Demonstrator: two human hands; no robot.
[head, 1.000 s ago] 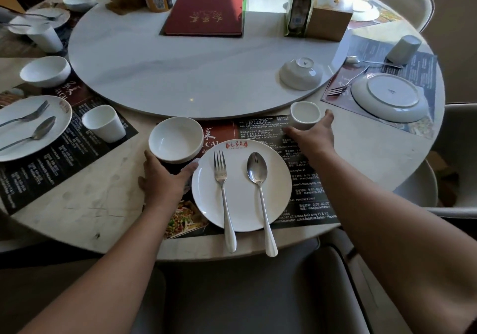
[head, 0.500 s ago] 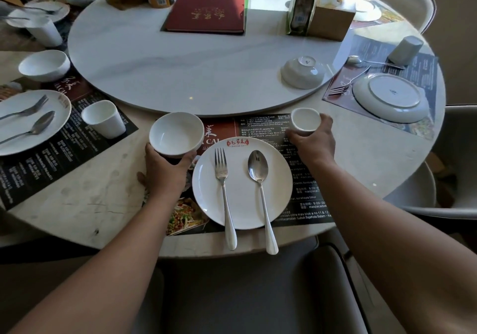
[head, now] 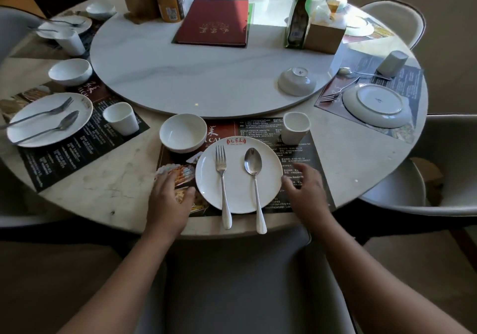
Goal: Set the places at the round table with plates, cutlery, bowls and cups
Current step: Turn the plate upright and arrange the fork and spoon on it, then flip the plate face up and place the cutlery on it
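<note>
Both hands have let go and drawn back: the left hand (head: pixel 169 199) from the round white bowl (head: pixel 183 133), the right hand (head: pixel 305 189) from the small, smooth white cup (head: pixel 296 127). Each grip is now slack, fingers apart, holding nothing. The left lies on the glossy printed placemat (head: pixel 304 150). The right's fingertips are just beside the rim of the round glazed plate (head: pixel 238 196), which sits between the two grips on the pale marbled table (head: pixel 103 196). A steel fork (head: pixel 222 178) and spoon (head: pixel 254 176) lie parallel on the plate. The bowl stands beyond the left grip, the cup beyond the right.
</note>
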